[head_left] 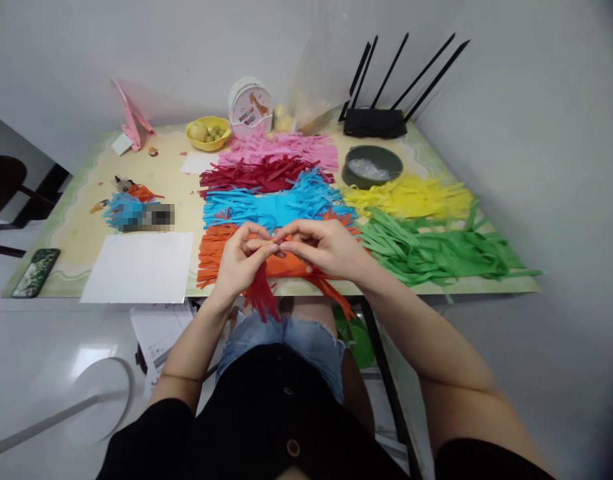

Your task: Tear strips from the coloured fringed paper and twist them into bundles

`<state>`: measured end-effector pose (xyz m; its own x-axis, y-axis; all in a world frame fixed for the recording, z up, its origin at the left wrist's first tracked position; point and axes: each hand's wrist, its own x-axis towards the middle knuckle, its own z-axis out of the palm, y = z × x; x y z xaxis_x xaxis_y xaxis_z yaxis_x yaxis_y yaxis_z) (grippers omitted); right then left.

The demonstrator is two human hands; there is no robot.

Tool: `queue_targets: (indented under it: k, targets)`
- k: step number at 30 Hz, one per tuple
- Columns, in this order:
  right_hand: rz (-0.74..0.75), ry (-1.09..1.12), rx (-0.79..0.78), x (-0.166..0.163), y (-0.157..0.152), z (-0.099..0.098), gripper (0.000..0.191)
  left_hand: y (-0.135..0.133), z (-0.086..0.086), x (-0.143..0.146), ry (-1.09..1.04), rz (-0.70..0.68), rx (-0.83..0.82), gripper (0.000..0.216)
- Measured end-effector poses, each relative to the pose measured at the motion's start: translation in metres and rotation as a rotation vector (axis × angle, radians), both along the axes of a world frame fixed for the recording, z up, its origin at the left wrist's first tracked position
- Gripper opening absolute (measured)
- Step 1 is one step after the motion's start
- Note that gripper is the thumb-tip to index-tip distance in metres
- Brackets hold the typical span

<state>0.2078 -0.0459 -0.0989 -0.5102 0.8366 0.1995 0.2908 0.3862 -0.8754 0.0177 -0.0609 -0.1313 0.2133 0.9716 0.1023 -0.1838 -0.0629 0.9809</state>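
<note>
My left hand and my right hand meet fingertip to fingertip over the table's front edge, both closed in a pinch. From under my left hand hangs a piece of red fringed paper, its strips dangling past the edge. Its top end is hidden by my fingers, where the two pinches come together. Beneath my hands lies a stack of orange fringed paper, with a few strips drooping over the edge on the right. Blue fringed paper is spread just behind it.
Farther back lie dark red and pink fringed paper; yellow and green are at right. A dark bowl, a router, a yellow fruit bowl, white paper and a phone stand around.
</note>
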Motion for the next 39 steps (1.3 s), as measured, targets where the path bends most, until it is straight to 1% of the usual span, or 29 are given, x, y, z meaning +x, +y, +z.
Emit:
queue_targets:
  k: [2, 4, 6, 9, 13, 16, 19, 23, 25, 26, 27, 28, 29, 30, 32, 33, 34, 35, 36, 37, 39]
  targets:
    - [-0.004, 0.045, -0.040, 0.001, 0.001, 0.001, 0.027, 0.000, -0.001, 0.000, -0.057, -0.026, -0.045, 0.041]
    - [-0.042, 0.072, 0.005, 0.001, 0.001, 0.002, 0.025, 0.001, -0.002, 0.000, -0.093, -0.047, -0.087, 0.042]
    - [-0.059, 0.064, 0.062, 0.001, 0.001, 0.004, 0.022, 0.002, -0.002, -0.001, -0.115, -0.097, -0.132, 0.044]
    - [-0.053, 0.036, 0.111, 0.000, 0.001, 0.005, 0.022, 0.006, -0.003, -0.002, -0.132, -0.171, -0.191, 0.046]
    - [-0.048, 0.041, 0.139, -0.001, 0.001, 0.005, 0.024, 0.008, -0.003, -0.002, -0.155, -0.201, -0.278, 0.043]
    - [-0.082, 0.092, 0.104, 0.000, 0.001, 0.004, 0.021, 0.008, -0.003, -0.003, -0.181, -0.176, -0.302, 0.043]
    - [-0.121, 0.192, 0.030, -0.002, 0.001, 0.001, 0.020, 0.007, -0.006, -0.002, -0.208, -0.127, -0.308, 0.043]
    - [-0.170, 0.271, -0.032, -0.013, 0.004, -0.006, 0.023, 0.002, -0.016, 0.006, -0.304, -0.064, -0.304, 0.039]
    - [-0.189, 0.287, -0.067, -0.019, 0.005, -0.012, 0.027, 0.001, -0.023, 0.000, -0.301, -0.055, -0.308, 0.038]
    - [-0.189, 0.299, -0.094, -0.022, 0.005, -0.014, 0.029, 0.002, -0.026, -0.009, -0.260, -0.050, -0.307, 0.038]
    - [-0.184, 0.317, -0.121, -0.022, 0.005, -0.018, 0.032, 0.005, -0.029, -0.024, -0.185, -0.025, -0.295, 0.038]
    - [-0.174, 0.340, -0.145, -0.022, 0.006, -0.021, 0.035, 0.011, -0.031, -0.046, -0.071, 0.039, -0.263, 0.038]
    - [-0.162, 0.361, -0.163, -0.019, 0.007, -0.025, 0.039, 0.017, -0.031, -0.074, 0.079, 0.147, -0.207, 0.038]
    - [-0.151, 0.372, -0.176, -0.016, 0.009, -0.029, 0.042, 0.026, -0.030, -0.107, 0.259, 0.326, -0.109, 0.035]
    - [-0.150, 0.351, -0.189, -0.009, 0.015, -0.038, 0.042, 0.046, -0.021, -0.178, 0.746, 0.810, 0.167, 0.027]
    - [-0.159, 0.322, -0.193, -0.006, 0.018, -0.043, 0.040, 0.058, -0.014, -0.211, 0.834, 0.932, 0.217, 0.026]
    - [-0.168, 0.286, -0.195, -0.005, 0.022, -0.048, 0.038, 0.069, -0.008, -0.240, 0.891, 0.992, 0.240, 0.026]
    - [-0.175, 0.247, -0.194, -0.006, 0.027, -0.052, 0.037, 0.081, -0.003, -0.263, 0.960, 1.005, 0.253, 0.023]
    - [-0.178, 0.206, -0.188, -0.007, 0.031, -0.056, 0.036, 0.092, -0.001, -0.279, 1.015, 0.981, 0.258, 0.019]
    - [-0.174, 0.161, -0.175, -0.010, 0.036, -0.059, 0.036, 0.103, 0.000, -0.289, 1.065, 0.929, 0.258, 0.014]
    - [-0.161, 0.059, -0.120, -0.013, 0.044, -0.064, 0.034, 0.120, -0.008, -0.292, 1.143, 0.754, 0.243, 0.007]
